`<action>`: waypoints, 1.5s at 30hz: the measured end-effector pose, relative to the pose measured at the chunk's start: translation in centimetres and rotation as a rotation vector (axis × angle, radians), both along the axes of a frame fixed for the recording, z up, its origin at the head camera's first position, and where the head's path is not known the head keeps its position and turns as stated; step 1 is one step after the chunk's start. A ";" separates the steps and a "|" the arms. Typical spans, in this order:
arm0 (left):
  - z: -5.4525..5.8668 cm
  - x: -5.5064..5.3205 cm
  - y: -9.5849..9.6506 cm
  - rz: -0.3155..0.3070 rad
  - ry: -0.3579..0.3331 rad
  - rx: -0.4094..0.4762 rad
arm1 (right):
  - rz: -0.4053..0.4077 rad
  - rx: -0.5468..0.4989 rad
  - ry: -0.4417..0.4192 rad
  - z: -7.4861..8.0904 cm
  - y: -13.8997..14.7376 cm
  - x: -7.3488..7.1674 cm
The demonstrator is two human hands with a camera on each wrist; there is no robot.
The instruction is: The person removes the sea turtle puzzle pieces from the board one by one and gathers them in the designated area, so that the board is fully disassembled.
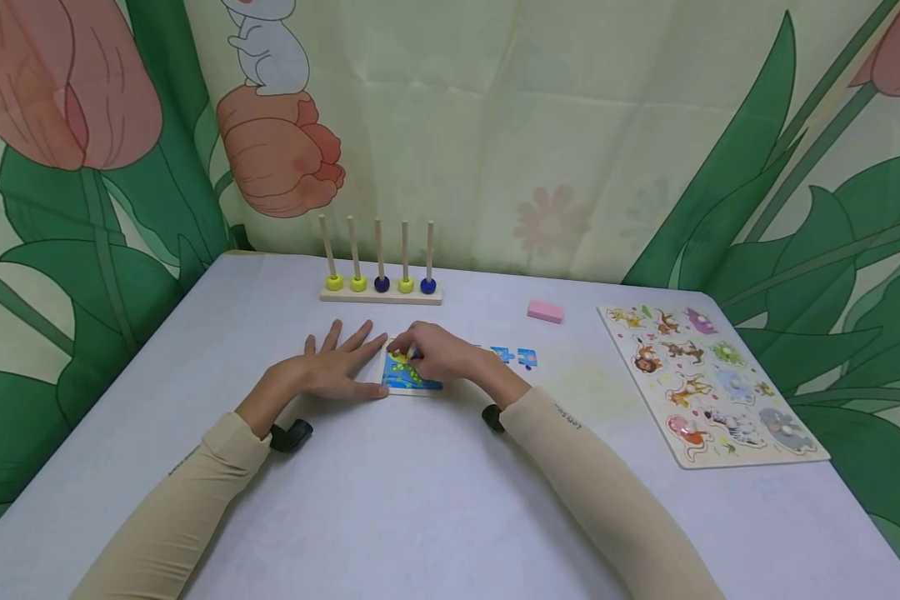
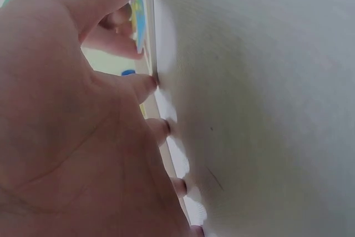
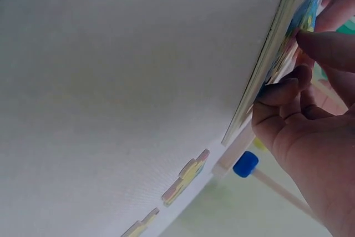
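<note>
A small jigsaw puzzle board with a blue, green and yellow picture lies on the table. My left hand is spread flat at its left side, with thumb and index finger touching the edge. Over the board, my right hand pinches a puzzle piece between thumb and curled fingers; the left wrist view shows it standing tilted above the board. My fingers partly hide the piece and the upper right of the picture. Loose blue puzzle pieces lie just right of the right hand.
Behind the hands stands a wooden peg rack with yellow and dark blue beads. A pink block lies at the back. An animal peg puzzle board occupies the right side. A printed curtain hangs behind the white table.
</note>
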State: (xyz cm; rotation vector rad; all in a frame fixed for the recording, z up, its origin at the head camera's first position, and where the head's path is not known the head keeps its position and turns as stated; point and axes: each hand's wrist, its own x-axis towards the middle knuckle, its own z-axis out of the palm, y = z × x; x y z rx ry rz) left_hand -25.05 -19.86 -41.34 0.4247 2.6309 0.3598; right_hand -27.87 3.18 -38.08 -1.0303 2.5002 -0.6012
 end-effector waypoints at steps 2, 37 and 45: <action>0.2 0.1 0.1 0.000 0.001 0.007 | -0.001 -0.001 -0.001 0.0 0.0 0.1; 0.8 0.5 0.8 0.027 0.014 -0.007 | -0.004 -0.054 0.054 -0.5 0.2 -0.2; 0.0 0.0 0.6 0.031 0.013 -0.023 | -0.045 -0.049 0.019 -0.5 0.3 0.0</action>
